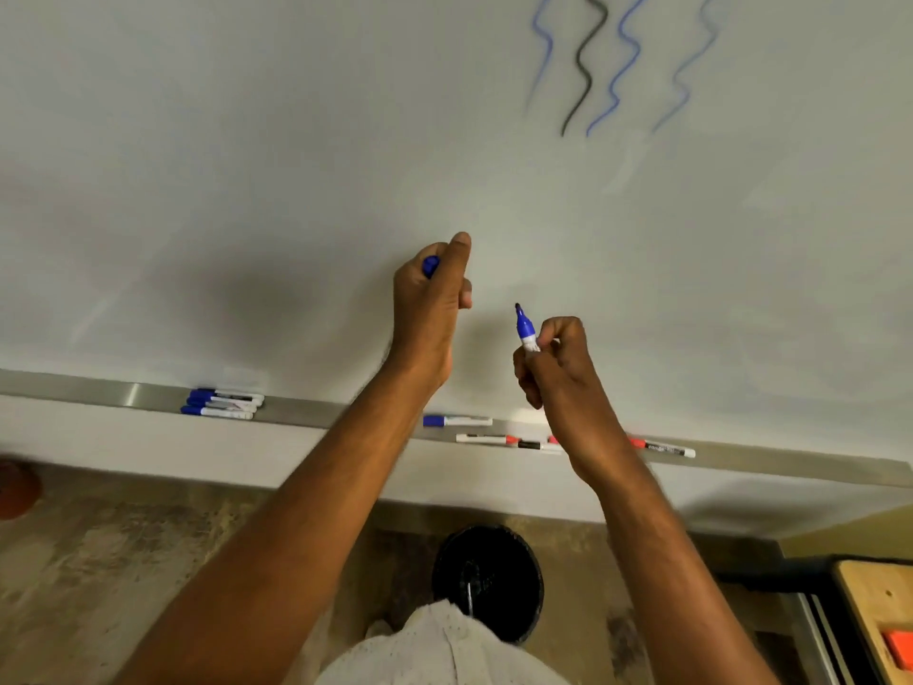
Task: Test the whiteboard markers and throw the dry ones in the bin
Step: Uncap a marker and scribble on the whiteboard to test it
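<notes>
My right hand (558,368) grips an uncapped blue marker (525,331), tip up, close to the whiteboard (247,165). My left hand (432,304) is closed around its blue cap (431,266), held a little higher and to the left. Wavy blue and black test lines (612,61) mark the board at the upper right. On the metal tray (138,395) lie three blue markers (222,403) at the left, one blue marker (457,420) in the middle, and red and black markers (509,441) beside my right wrist. A black bin (494,575) stands on the floor below.
Another red marker (662,447) lies on the tray to the right. A wooden table corner with an orange object (899,655) sits at the lower right. A brown round thing (15,491) shows at the left edge. The floor is mottled concrete.
</notes>
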Available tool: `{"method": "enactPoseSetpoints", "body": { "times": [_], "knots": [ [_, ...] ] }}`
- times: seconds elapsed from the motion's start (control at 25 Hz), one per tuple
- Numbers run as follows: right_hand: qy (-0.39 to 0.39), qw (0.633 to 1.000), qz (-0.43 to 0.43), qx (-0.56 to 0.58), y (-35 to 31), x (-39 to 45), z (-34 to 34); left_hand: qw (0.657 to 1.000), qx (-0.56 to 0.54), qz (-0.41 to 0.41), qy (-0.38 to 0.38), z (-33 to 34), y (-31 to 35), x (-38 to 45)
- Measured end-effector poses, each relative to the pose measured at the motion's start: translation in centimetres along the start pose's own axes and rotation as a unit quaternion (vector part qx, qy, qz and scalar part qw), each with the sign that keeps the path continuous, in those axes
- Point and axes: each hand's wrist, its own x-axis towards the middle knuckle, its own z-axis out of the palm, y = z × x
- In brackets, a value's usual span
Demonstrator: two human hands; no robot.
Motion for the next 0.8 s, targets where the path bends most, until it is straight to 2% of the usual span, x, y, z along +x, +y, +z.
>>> {"method": "enactPoseSetpoints", "body": {
  "times": [0.12,0.24,0.48,0.56,0.68,0.8],
  "knots": [
    [0.019,0.993,-0.111,0.035,-4.4,0.9,-0.6,0.998,0.014,0.066,0.012,0.1,3.9,1.4],
    [0.032,0.977,-0.186,0.1,-8.8,1.5,-1.1,0.992,0.022,0.121,0.013,0.2,7.8,2.8],
    [-0.018,0.922,-0.308,0.232,-16.4,2.1,-1.2,0.956,0.05,0.29,0.014,-0.8,14.1,5.1],
    [-0.002,0.904,-0.356,0.237,-18.6,2.3,-0.8,0.931,0.06,0.359,0.026,-1.1,16.1,6.0],
    [0.114,0.889,-0.386,0.22,-21.4,3.4,-0.2,0.883,0.116,0.451,0.054,-1.4,18.0,7.6],
    [0.212,0.861,-0.434,0.161,-23.9,5.0,0.2,0.796,0.22,0.554,0.104,-1.8,18.9,9.8]
  ]
}}
